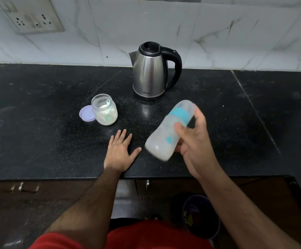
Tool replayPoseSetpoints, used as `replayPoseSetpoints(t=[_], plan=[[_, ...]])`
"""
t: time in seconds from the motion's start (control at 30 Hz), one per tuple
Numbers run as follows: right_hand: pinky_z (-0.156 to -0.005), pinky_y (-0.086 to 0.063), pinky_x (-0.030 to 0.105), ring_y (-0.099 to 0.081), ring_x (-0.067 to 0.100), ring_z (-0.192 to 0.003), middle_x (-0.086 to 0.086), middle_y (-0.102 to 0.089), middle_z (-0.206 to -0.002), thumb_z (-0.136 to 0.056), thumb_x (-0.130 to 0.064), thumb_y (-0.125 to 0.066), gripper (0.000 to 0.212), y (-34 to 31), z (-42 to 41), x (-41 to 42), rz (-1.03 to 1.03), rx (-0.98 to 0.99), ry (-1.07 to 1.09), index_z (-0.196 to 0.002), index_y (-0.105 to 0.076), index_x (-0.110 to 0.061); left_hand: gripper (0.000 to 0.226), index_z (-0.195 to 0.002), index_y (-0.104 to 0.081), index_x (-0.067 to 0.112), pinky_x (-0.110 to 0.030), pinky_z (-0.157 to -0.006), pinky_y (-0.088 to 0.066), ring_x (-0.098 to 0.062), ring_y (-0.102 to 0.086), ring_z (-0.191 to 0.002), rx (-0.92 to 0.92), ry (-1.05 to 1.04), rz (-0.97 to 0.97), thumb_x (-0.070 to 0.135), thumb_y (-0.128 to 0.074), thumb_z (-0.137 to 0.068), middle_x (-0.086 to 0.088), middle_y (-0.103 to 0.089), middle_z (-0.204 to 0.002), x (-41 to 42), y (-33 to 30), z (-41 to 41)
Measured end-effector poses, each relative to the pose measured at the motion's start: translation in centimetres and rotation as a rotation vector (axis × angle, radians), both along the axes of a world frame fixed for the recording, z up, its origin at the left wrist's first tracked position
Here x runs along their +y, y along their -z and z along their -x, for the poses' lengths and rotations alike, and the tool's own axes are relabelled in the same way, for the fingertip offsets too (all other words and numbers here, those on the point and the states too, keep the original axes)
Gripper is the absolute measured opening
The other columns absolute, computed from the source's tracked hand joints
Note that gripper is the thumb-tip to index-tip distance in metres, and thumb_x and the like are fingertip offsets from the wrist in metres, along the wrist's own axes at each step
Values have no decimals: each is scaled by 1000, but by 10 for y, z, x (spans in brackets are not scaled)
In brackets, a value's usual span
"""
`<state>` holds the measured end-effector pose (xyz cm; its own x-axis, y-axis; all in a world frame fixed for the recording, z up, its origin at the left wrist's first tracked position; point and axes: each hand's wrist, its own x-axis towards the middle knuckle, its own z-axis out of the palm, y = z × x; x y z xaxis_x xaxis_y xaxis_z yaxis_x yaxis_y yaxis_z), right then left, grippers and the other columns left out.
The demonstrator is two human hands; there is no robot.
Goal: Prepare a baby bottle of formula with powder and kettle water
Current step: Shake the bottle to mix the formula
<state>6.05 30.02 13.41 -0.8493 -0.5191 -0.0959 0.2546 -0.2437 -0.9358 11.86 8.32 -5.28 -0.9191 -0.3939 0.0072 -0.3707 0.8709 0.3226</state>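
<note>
My right hand (194, 139) grips a baby bottle (166, 137) with a teal collar and a clear cap. The bottle is tilted, cap end pointing up and away, and looks blurred; it holds cloudy white liquid. My left hand (121, 151) lies flat on the black counter (38, 123), fingers spread, holding nothing. A steel kettle (150, 72) with a black handle stands at the back. An open clear jar of formula powder (104, 110) with a scoop inside stands left of the kettle, its lilac lid (86, 114) lying beside it.
A tiled wall with a socket panel (32, 18) runs behind the counter. Below the counter edge are cabinet fronts with handles (13, 187) and a dark bucket (200, 216) on the floor at the right.
</note>
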Motion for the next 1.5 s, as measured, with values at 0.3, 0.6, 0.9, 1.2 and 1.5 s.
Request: replayPoseSetpoints(t=[0.3, 0.6, 0.9, 1.2, 1.5], plan=[[-83, -59, 50, -70, 22, -101, -7, -74, -101, -84, -18, -64, 77, -8, 6, 1, 36, 19, 40, -150, -26, -30, 81, -151, -38, 20, -41, -125, -5, -20, -10, -154, 21, -11, 7, 71, -35, -89, -6, -23, -164, 0, 1, 2], [-80, -59, 47, -70, 21, -96, -3, -74, -101, -83, -14, -67, 76, -8, 2, 6, -20, 36, -17, -148, -30, -30, 87, -152, -37, 19, -42, -126, -6, -20, -9, -154, 9, -6, 0, 74, -27, -85, -5, -22, -164, -1, 0, 1], [-80, -60, 45, -70, 26, -99, 5, -73, -107, -80, -13, -66, 79, -6, -4, 8, -107, 52, -149, -146, -30, -36, 92, -152, -36, 19, -41, -126, -5, -19, -7, -154, 6, -7, -20, 75, -20, -81, -5, -21, -164, 0, -1, 1], [-81, -59, 43, -70, 24, -100, 3, -72, -109, -80, -13, -68, 82, -1, -8, 8, -106, 54, -192, -147, -27, -37, 92, -152, -36, 19, -42, -126, -6, -19, -7, -154, 5, -5, -14, 74, -21, -80, -5, -21, -164, -1, 0, 1], [-80, -59, 46, -70, 21, -98, 0, -71, -106, -85, -15, -69, 81, -5, 1, 8, 4, 38, 10, -151, -24, -31, 76, -152, -37, 19, -41, -126, -5, -19, -8, -154, 24, -14, -3, 65, -43, -92, -5, -22, -164, 0, 2, 1]])
